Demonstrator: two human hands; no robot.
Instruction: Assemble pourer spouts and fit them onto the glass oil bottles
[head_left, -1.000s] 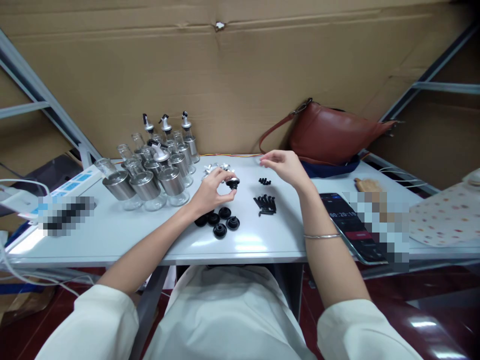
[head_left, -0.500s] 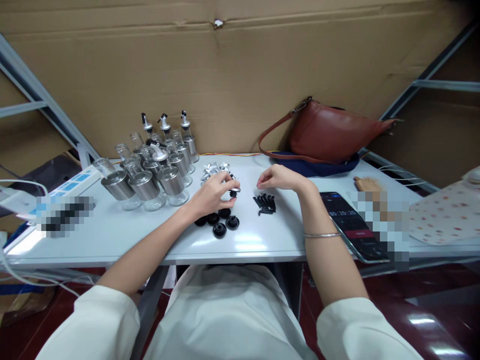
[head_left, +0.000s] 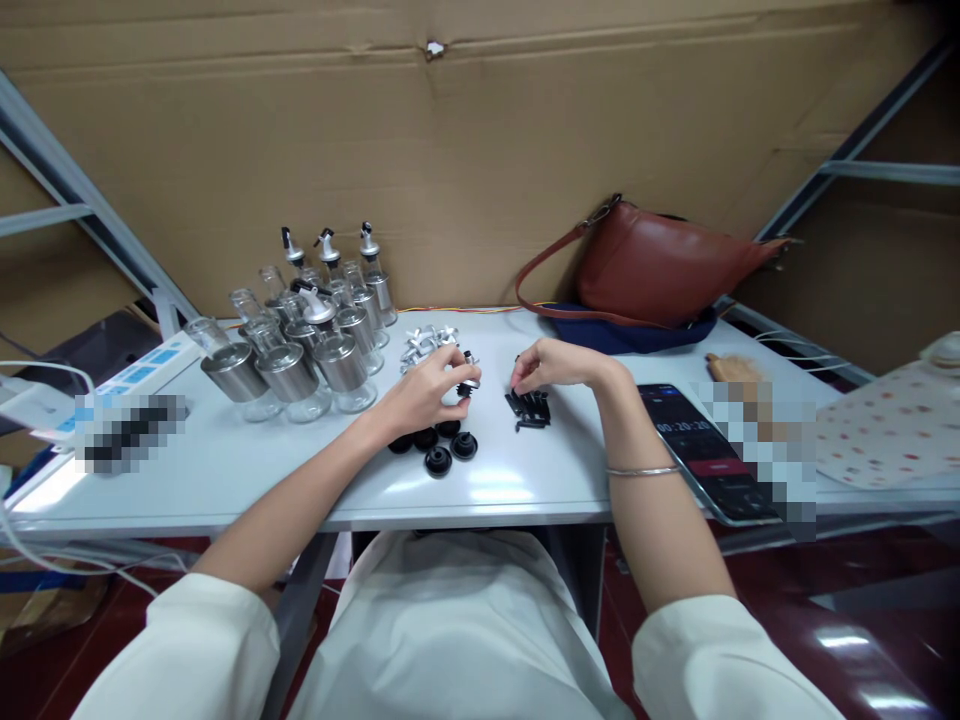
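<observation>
Hand (right) [head_left: 553, 363] nearer black strips [head_left: 535, 408]

Left hand [head_left: 426, 390] pinching, right hand [head_left: 556, 363] downturned — 2 forearms [head_left: 311, 478] forward

Ribbed black-and-silver stopper [head_left: 466, 388], partly hidden, held; slim black pieces [head_left: 535, 406] lying clustered to its right.

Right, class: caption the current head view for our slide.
Left hand pinching a small black-and-silver stopper, right hand near slim black pieces.
</observation>
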